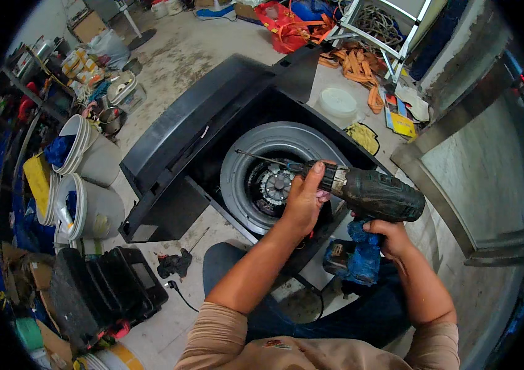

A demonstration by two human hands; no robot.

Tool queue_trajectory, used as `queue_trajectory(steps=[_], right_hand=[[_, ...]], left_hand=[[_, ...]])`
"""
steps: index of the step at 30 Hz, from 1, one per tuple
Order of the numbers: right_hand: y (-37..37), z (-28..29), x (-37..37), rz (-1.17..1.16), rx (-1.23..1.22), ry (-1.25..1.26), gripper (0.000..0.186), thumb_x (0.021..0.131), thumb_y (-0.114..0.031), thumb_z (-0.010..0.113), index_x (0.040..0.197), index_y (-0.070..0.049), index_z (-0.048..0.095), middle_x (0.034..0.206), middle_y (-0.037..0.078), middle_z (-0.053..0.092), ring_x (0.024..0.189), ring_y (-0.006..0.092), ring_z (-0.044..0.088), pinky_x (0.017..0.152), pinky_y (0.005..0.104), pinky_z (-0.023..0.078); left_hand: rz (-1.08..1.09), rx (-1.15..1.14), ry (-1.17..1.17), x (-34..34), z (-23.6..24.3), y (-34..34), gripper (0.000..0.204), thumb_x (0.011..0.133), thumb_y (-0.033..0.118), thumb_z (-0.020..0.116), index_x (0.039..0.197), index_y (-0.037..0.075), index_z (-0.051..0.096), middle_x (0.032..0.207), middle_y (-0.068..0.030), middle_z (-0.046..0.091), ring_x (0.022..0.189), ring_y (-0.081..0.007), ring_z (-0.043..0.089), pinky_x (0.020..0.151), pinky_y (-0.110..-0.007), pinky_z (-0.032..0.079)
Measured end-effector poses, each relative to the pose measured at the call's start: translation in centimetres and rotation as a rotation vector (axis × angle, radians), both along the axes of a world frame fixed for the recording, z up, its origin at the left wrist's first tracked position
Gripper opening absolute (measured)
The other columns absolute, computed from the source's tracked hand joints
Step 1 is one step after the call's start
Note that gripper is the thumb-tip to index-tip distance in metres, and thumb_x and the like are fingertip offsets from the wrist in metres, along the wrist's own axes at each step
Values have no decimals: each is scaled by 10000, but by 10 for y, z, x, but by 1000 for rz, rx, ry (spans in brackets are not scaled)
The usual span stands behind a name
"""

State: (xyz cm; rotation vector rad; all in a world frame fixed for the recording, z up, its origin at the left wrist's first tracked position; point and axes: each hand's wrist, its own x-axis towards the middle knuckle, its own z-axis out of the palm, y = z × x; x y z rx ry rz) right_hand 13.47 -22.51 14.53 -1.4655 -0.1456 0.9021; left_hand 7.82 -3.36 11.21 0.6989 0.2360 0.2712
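Note:
A dirty black cordless drill (382, 192), its grip wrapped in blue, is held sideways over a dark appliance housing (197, 123). My right hand (391, 237) is closed around the drill's handle. At the front, my left hand (306, 200) grips near the chuck, thumb up. A long thin bit (260, 157) points left from the chuck, above the round grey fan casing (243, 179) inside the housing. The bit appears to touch nothing. Part of the fan wheel (277, 185) shows in the casing's opening; my left hand and wrist hide its lower right side.
White buckets (98, 209) and a black tool case (101, 296) stand at the left. A power plug (172, 285) with its cord lies near my knee. Orange straps (357, 68) and a ladder (391, 37) are at the back right. A metal-framed panel (471, 179) is on the right.

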Motion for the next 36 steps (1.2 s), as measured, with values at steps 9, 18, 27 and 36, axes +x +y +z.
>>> queue_trajectory(steps=[9, 18, 27, 36], right_hand=[[-1, -1, 0, 39, -29, -67, 428, 606, -64, 630, 1032, -23, 603, 983, 70, 619, 906, 194, 560, 825, 325, 433], [1, -3, 2, -33, -96, -75, 437, 636, -84, 688, 1058, -20, 596, 986, 55, 610, 897, 189, 550, 828, 327, 431], [28, 27, 58, 40, -364, -423, 366, 644, -117, 654, 994, -16, 616, 884, 34, 604, 805, 157, 536, 750, 298, 435], [177, 75, 91, 446, -592, -700, 400, 621, -98, 643, 1003, 11, 591, 939, 77, 617, 860, 171, 540, 791, 283, 427]], left_hand=[[37, -124, 52, 0, -12, -1, 305, 918, 375, 470, 918, 82, 554, 788, -8, 589, 618, -59, 483, 518, -206, 352], [-99, 15, 27, -18, -43, 19, 286, 923, 377, 468, 920, 99, 531, 696, 39, 479, 556, -49, 362, 493, -200, 303], [283, 1934, 529, -95, -97, 179, 285, 809, 335, 598, 876, 62, 639, 844, -109, 647, 762, -298, 618, 659, -385, 482], [263, 1890, 567, -94, -102, 187, 244, 786, 310, 613, 779, 67, 633, 764, -100, 638, 707, -298, 610, 616, -396, 478]])
